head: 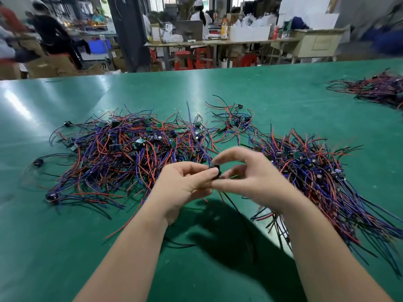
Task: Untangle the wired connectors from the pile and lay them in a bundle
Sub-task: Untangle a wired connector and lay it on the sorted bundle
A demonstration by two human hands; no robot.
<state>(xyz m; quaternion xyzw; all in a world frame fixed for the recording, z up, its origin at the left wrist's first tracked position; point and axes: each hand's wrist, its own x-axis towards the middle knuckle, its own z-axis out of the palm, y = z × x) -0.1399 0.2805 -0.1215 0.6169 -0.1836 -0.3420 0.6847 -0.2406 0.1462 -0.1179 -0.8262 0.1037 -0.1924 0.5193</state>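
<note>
A tangled pile (pixel 122 149) of red, blue and black wires with small green boards covers the green table (pixel 65 247) left of centre. A combed bundle (pixel 322 184) of the same wired connectors lies to the right, wires fanning toward me. Both hands meet above the table in front of the pile. My left hand (pixel 185 188) pinches a small black connector (pixel 217 172) between thumb and fingers. My right hand (pixel 255 177) pinches the same connector from the other side, index finger arched above it. Its wires rise toward the pile and hang down below my hands.
A smaller loose clump (pixel 235 120) lies behind the hands. Another wire heap (pixel 379 90) sits at the far right of the table. Beyond the table's far edge stand workbenches, red stools, boxes and people.
</note>
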